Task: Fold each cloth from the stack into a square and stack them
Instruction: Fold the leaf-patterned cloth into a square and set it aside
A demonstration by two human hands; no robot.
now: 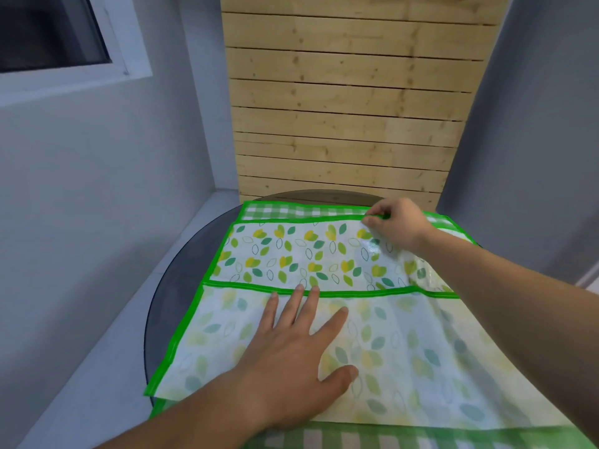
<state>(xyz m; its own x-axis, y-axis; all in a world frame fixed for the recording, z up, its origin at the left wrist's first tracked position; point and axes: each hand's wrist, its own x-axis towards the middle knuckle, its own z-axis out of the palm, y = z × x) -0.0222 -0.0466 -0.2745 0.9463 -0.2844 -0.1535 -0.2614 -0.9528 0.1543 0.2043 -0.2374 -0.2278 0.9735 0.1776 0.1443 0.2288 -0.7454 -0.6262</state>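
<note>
The leaf-print cloth (324, 254) with a bright green hem is spread over most of the round table (181, 286), reaching from near its far edge towards the near edge. Across the far part runs a band with the pattern in strong yellow and green, with green hem on its far, left and near sides. The nearer part shows the same leaves pale and washed out.

The left hand (298, 354) lies flat on the pale part, fingers straight and spread, with the middle fingertips touching the green hem that divides the two parts. The right hand (397, 225) is at the far right of the bright band, thumb and fingers pinching the hem there; the glossy cloth is rumpled beneath its wrist.

A green checked cloth (291, 210) lies under the leaf-print one, showing as a strip along the far edge and again at the near edge. The dark tabletop is bare along its left edge. Behind the table stands a wooden slat panel (350, 108) between grey walls, and a window (55, 30) sits high on the left.
</note>
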